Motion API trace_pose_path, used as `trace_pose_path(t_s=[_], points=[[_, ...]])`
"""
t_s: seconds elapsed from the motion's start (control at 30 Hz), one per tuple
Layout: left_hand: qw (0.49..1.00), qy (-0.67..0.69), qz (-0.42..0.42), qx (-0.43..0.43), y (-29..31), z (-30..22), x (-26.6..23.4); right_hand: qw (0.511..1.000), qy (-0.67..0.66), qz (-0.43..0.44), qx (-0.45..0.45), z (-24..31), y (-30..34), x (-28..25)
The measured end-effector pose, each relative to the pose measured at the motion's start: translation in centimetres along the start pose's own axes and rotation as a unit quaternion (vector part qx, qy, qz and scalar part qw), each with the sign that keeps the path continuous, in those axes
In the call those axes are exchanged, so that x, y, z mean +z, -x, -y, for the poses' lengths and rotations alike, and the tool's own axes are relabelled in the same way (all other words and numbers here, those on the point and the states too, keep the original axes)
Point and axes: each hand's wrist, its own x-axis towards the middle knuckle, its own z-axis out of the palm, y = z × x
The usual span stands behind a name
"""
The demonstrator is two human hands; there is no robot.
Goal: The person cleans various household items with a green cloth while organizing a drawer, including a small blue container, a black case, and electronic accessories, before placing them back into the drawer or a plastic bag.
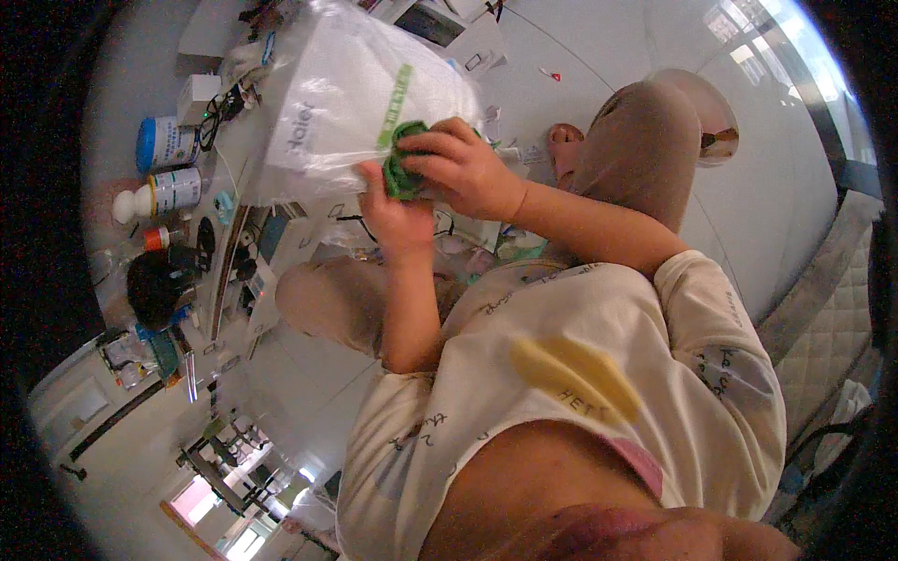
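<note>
A crumpled dark green bundle [404, 168], perhaps thin plastic or cloth, is held between my two hands. My right hand [472, 176] has its fingers bent over the top and right side of it. From below, my left hand [398, 213] grips the lower left edge, partly blurred, with one finger pointing up beside the bundle. Just behind both hands is a large white package [346, 84] in clear, wrinkled plastic with a green strip along its front. I cannot tell whether the bundle touches it.
On the left, a cluttered desk [224, 271] holds a blue-lidded tub [168, 143], a white-and-yellow bottle [173, 190] and a black rounded object [161, 288]. A drawer box [477, 56] stands behind the package. A small red item [556, 77] lies on the tiled floor [599, 47]. Quilted grey upholstery [832, 280] is at right.
</note>
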Motion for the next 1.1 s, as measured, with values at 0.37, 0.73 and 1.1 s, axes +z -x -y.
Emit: trace_pose_path(t_s=[0.37,0.73,1.1], points=[[0.99,-0.136,-0.038,-0.015,-0.7,-1.0,-3.5,0.942,-0.106,-0.101,0.303,-4.7,1.1,2.1],[0.994,-0.082,0.037,-0.068,0.3,-2.1,-5.5,0.886,-0.087,0.011,0.456,-6.0,2.1,2.5],[0.996,-0.056,-0.053,0.043,0.8,-11.2,-8.0,0.627,-0.485,-0.192,0.578,-6.9,-3.0,-0.8]])
